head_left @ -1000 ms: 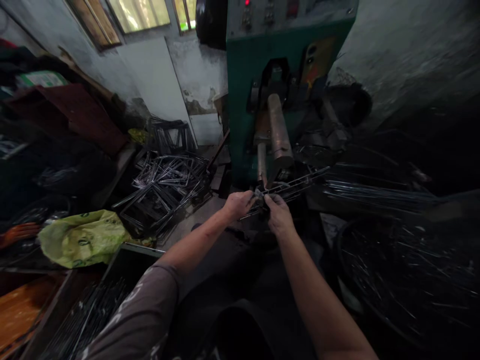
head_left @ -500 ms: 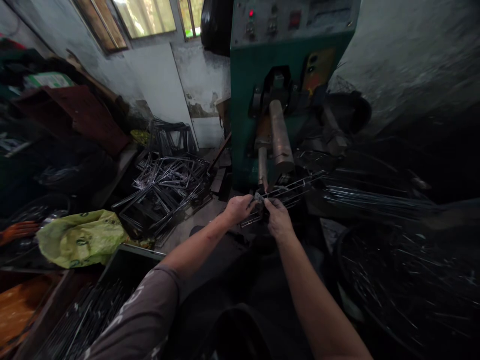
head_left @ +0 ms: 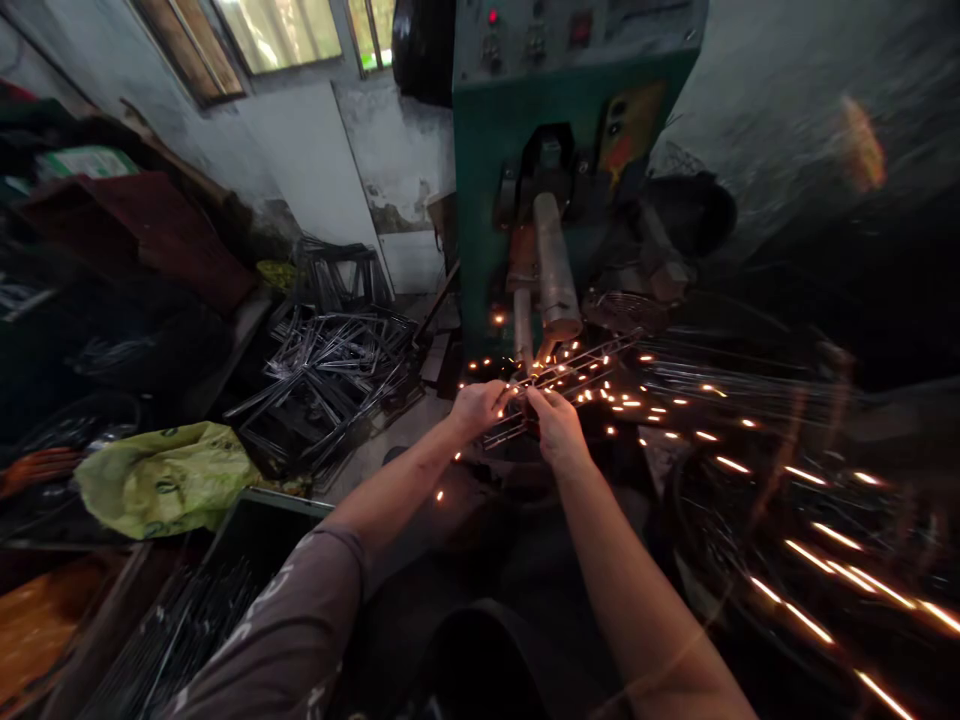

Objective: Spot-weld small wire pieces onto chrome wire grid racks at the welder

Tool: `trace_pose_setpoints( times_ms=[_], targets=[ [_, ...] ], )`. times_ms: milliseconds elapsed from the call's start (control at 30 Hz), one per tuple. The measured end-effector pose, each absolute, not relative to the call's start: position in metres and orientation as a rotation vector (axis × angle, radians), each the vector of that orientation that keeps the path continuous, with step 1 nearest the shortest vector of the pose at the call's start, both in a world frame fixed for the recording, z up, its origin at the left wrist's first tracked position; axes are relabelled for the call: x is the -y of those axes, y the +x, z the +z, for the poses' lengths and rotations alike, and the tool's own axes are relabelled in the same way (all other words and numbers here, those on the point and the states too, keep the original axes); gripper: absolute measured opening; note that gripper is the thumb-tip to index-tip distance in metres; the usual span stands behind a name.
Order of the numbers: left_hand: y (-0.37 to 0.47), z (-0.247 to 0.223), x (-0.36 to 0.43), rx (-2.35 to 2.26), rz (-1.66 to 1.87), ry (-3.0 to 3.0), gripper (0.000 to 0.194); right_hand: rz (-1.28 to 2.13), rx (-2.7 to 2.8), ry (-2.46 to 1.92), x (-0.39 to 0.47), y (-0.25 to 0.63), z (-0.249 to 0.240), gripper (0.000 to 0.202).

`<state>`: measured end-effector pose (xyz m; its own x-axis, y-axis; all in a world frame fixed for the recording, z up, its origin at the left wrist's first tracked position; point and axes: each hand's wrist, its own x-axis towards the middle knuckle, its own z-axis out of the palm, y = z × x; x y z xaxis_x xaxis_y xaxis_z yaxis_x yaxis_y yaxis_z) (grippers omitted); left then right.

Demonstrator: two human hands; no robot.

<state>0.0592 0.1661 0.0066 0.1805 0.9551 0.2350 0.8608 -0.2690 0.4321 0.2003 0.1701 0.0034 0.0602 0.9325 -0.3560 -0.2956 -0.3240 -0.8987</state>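
Note:
Sparks fly from the electrode tips of a green spot welder [head_left: 486, 140], below its thick upper copper-coloured arm [head_left: 556, 265]. A metal wire frame [head_left: 611, 352] with parallel rods lies at those tips, slanting up to the right. My left hand [head_left: 477, 410] is closed at the frame's left part, thumb and fingers pinched near the tips. Close beside it, my right hand [head_left: 558, 428] pinches the work from the right. Sparks and fingers hide exactly which pieces each hand grips.
Bent wire frames [head_left: 337, 360] are piled on the floor at left. A yellow-green sack [head_left: 169, 478] lies near another person's hand [head_left: 37, 470]. Wire rods [head_left: 172, 625] fill a box at lower left. A large tub [head_left: 739, 640] with metal pieces stands at right, crossed by spark streaks.
Bright sparks have burst out at the electrode tips, streaking mostly to the lower right. The upper electrode now meets the work. Both hands keep nearly the same place and grip.

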Motion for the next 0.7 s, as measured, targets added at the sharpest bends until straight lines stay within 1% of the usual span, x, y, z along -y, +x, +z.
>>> trace_pose_setpoints(
  times_ms=[167,233,500,700],
  targets=[
    [0.066,0.014,-0.165,-1.79,0.638,2.259,0.034,1.558,0.734,-1.21,-0.16,0.212,-0.005,0.045],
    [0.07,0.017,-0.167,-1.789,0.613,2.262,0.034,1.594,0.726,-1.205,-0.157,0.216,-0.009,0.047],
    [0.083,0.019,-0.178,-1.807,0.577,2.232,0.035,1.679,0.685,-1.316,-0.153,0.227,-0.022,0.037],
    [0.085,0.018,-0.181,-1.826,0.537,2.259,0.034,1.652,0.709,-1.359,-0.156,0.231,-0.033,0.033]
  ],
)
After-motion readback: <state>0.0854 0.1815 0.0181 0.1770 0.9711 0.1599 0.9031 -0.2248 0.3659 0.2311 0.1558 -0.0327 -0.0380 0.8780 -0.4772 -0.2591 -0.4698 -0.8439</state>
